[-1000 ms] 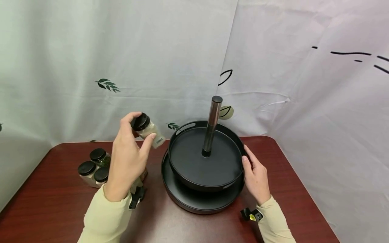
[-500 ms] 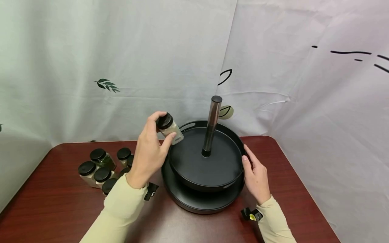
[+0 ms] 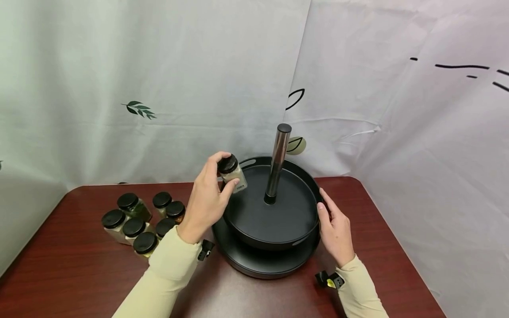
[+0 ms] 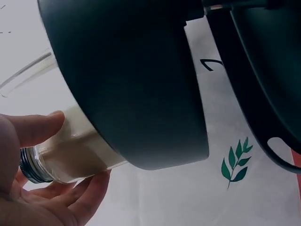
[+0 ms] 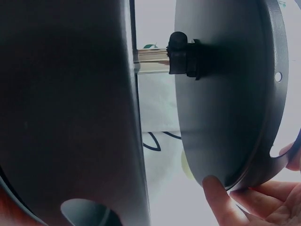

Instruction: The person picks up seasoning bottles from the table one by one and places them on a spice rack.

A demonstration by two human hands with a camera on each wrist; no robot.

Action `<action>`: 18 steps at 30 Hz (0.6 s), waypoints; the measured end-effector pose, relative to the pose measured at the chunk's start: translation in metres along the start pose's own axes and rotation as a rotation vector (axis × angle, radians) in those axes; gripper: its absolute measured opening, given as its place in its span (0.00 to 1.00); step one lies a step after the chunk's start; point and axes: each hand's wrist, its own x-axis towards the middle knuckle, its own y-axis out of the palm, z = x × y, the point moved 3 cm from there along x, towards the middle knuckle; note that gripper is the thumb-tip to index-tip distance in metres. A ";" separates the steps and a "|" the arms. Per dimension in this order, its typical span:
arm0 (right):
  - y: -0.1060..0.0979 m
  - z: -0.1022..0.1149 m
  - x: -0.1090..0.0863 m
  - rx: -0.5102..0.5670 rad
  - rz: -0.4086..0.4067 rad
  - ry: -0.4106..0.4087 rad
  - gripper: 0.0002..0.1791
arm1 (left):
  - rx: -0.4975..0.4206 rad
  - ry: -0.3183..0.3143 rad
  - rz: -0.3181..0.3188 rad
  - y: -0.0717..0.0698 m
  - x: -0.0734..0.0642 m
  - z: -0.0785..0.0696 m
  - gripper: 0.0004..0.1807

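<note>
My left hand (image 3: 207,196) grips a clear spice jar (image 3: 234,179) with a black lid and pale powder inside. The jar leans, lid toward the upper left, at the left side of the upper tier (image 3: 246,216) of a black two-tier turntable tray. In the left wrist view, thumb and fingers lie on opposite sides of the jar (image 4: 77,155), whose base is hidden behind a dark tray wall. My right hand (image 3: 335,229) holds the upper tier's right rim. In the right wrist view, its thumb presses the tier's underside (image 5: 225,108) while fingers curl round the rim.
A metal pole (image 3: 277,163) with a black cap rises from the upper tier's middle. Below it lies the wider lower tier (image 3: 266,267). Several black-lidded spice jars (image 3: 133,227) stand on the red-brown table (image 3: 71,260) at left. Pale fabric (image 3: 207,79) hangs behind.
My left hand has carried the spice jar rightward from beside the tray to the upper tier's left side, lowering it slightly at the end. The right hand has stayed on the rim.
</note>
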 end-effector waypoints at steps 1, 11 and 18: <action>0.000 0.000 0.000 -0.001 0.000 0.000 0.22 | 0.003 0.002 0.005 0.001 0.000 0.001 0.34; 0.000 -0.001 0.000 0.004 -0.004 0.001 0.22 | 0.019 -0.008 0.038 0.005 0.000 0.008 0.33; 0.000 -0.001 0.000 0.005 -0.002 0.006 0.23 | 0.027 -0.012 0.081 0.008 -0.002 0.011 0.33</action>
